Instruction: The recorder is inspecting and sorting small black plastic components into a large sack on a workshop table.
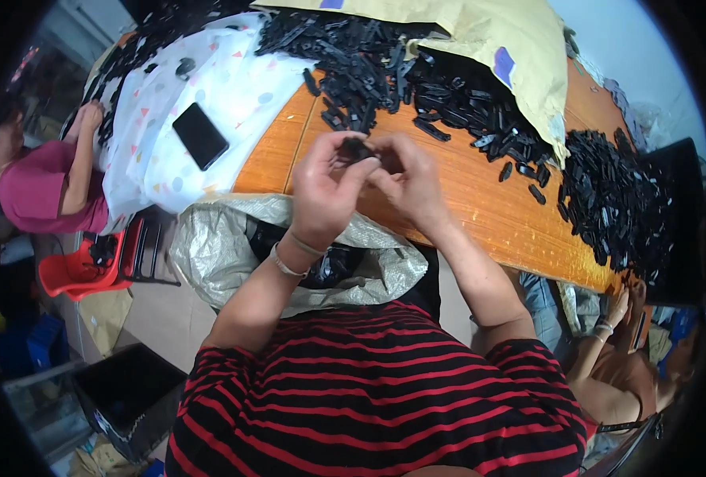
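My left hand (323, 187) and my right hand (410, 176) meet over the near edge of the wooden table. Between their fingertips is a small black plastic piece (356, 149), partly hidden by the fingers. Both hands are closed on it. Just beyond them, a heap of black plastic pieces (365, 67) spreads over the tabletop. Below my wrists a pale woven sack (202, 242) gapes at my lap, with dark shiny contents (333, 266) inside.
On a patterned white sheet (245, 71) lies a black phone (200, 137). Brown paper (520, 32) covers part of the piles; another heap (611, 191) is at right. Co-workers sit left (43, 187) and right (607, 381). A red chair (83, 270) and black bin (130, 389) stand left.
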`<state>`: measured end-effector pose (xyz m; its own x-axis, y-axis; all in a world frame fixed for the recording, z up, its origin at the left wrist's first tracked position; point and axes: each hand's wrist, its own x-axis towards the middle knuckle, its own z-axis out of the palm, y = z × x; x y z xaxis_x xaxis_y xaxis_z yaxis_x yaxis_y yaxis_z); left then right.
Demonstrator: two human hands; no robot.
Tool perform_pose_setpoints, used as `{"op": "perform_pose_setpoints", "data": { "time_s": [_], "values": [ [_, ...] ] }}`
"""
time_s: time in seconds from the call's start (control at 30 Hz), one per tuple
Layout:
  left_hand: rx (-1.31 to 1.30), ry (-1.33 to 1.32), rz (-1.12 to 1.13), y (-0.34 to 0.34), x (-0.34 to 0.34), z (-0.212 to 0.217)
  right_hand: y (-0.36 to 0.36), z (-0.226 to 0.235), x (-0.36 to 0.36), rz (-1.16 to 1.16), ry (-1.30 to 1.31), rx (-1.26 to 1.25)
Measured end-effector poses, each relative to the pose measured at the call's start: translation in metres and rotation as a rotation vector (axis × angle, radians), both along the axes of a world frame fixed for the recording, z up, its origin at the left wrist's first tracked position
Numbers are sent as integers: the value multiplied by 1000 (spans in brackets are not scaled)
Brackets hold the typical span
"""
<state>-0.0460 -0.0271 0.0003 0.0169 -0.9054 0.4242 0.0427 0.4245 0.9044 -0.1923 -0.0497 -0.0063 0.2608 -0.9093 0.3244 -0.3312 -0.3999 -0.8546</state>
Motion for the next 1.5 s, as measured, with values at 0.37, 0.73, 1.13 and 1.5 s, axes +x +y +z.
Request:
{"op": "perform_pose_setpoints", "data": {
  "time_s": [0.37, 0.73, 1.13, 1.5],
  "values": [
    [418, -385, -1, 37, 92, -9, -2, -19, -23, 285, 215, 18],
    [403, -122, -104, 12, 33, -23, -52, -45, -71, -372, 679, -194],
    [725, 225, -152, -44, -24, -60, -48, -32, -61, -133, 413, -237],
    [687, 147, -182, -37, -20, -56, -99, -40, -64, -8, 925, -317]
  ]
}}
